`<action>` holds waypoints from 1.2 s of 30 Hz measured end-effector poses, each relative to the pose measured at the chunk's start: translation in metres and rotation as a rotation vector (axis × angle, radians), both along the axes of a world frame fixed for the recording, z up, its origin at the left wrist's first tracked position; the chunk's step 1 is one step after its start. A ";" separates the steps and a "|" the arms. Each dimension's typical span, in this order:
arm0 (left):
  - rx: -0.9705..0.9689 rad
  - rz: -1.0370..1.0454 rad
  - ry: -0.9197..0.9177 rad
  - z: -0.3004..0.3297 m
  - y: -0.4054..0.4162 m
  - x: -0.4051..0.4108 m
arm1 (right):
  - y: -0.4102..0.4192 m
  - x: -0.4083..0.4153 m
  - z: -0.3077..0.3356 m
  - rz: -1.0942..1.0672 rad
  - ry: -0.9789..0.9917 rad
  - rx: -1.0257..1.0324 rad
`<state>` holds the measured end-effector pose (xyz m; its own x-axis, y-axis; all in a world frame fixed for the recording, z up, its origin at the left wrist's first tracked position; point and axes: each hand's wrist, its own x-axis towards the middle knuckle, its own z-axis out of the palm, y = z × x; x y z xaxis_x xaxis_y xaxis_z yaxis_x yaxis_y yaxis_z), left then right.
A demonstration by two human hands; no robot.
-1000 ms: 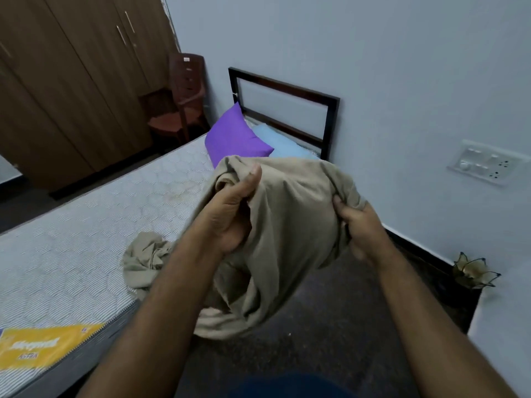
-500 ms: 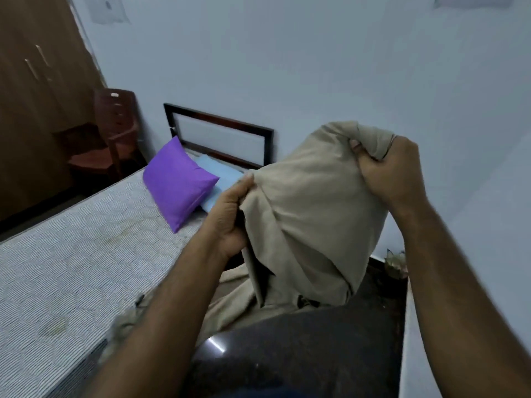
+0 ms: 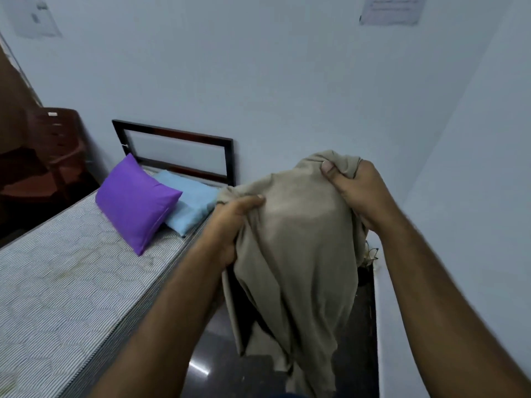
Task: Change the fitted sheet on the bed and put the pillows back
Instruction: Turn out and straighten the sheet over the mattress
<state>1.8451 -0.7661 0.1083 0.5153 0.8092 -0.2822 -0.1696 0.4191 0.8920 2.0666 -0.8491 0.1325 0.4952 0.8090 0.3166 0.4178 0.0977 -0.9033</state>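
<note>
Both hands are lifting the beige sheet (image 3: pixel 298 254) higher; left hand (image 3: pixel 230 222) and right hand (image 3: pixel 356 191) are gripping its bunched top, cloth hanging floorward beside the bare mattress (image 3: pixel 66 282) on their left

Dim, even indoor light leaves soft shadows, one small glare streak on the glossy dark floor (image 3: pixel 198 368), slight softness and wide-angle bending at the edges.

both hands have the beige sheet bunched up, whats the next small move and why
Probably spread the hands apart to open the beige sheet. The left hand and right hand grip it close together, so it hangs bunched over the floor, while the mattress lies bare.
</note>
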 end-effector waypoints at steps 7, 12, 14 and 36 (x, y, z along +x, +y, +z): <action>0.080 -0.034 -0.109 0.052 0.024 -0.030 | -0.002 -0.001 0.007 0.139 0.431 -0.059; 0.045 0.025 -0.090 0.067 0.033 -0.049 | -0.002 -0.003 -0.002 0.558 0.568 -0.066; 0.048 0.051 -0.147 0.066 0.031 -0.056 | -0.004 -0.014 -0.031 0.707 0.656 -0.055; 0.161 0.359 -0.471 0.079 0.025 -0.130 | 0.057 -0.069 -0.017 0.192 0.533 0.138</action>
